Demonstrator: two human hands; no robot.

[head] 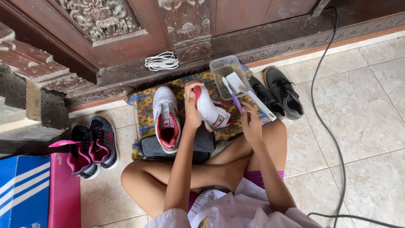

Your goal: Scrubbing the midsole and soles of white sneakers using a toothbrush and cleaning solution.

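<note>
We clamp the white-and-red shoe (209, 107) in our left hand (192, 110), sole exposed; our right hand (252, 122) grasps the brush (241, 86) over it, above the patterned cloth (143, 103).

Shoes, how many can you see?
6: one white shoe in the left hand, its mate on the mat, two grey-pink shoes left, two black shoes right. More may be hidden.

Soft even daylight, sharp, faint shadows
</note>
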